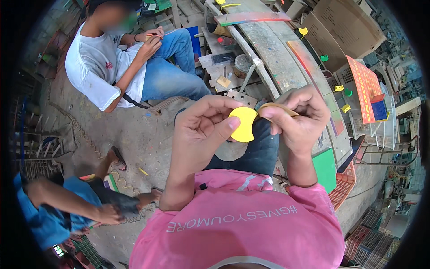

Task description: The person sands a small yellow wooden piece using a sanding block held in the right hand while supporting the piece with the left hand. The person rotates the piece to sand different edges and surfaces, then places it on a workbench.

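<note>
My left hand (197, 127) pinches a flat bright yellow piece (243, 127) between thumb and fingers. The piece is roundish, with a curved notch cut into its lower right side. Close to its right edge, my right hand (307, 114) grips a folded tan sheet (278, 107) that looks like sandpaper. The sheet's tip is at the upper right rim of the yellow piece; I cannot tell if they touch. Both hands are held above my lap, and my fingers hide part of each thing.
A long wooden bench (268, 58) runs along the right, with small yellow and green pieces beside it. A green board (324, 170) and a red crate (344, 186) stand near my right elbow. One person (103, 62) sits ahead left; another (67, 201) is at the lower left.
</note>
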A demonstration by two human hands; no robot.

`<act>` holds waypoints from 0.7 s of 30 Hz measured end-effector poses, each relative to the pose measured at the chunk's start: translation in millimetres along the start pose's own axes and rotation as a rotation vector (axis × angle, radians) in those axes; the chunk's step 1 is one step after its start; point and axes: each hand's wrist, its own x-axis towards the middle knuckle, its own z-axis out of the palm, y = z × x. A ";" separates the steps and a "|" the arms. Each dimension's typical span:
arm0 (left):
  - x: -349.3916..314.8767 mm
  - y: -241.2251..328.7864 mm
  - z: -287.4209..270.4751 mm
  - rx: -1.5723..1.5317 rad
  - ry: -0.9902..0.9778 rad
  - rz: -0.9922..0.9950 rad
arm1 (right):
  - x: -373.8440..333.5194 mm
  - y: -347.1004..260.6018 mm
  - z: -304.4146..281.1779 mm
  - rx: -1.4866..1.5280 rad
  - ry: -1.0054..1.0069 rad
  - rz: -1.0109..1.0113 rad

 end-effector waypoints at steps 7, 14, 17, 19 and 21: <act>0.9 -3.9 -0.7 -0.023 -0.047 0.064 | -4.3 4.0 1.4 -0.051 -0.197 -0.082; -5.8 -1.1 -0.2 0.003 -0.053 0.091 | -8.0 0.6 1.0 0.108 0.118 -0.102; -9.2 3.7 6.3 0.021 -0.013 0.107 | -16.7 2.4 1.8 -0.073 -0.022 -0.164; -11.7 3.4 7.5 0.065 0.001 0.150 | -16.8 4.2 4.5 -0.148 -0.039 -0.236; -14.5 1.8 5.2 0.147 -0.001 0.229 | -14.3 5.1 4.2 -0.205 0.014 -0.289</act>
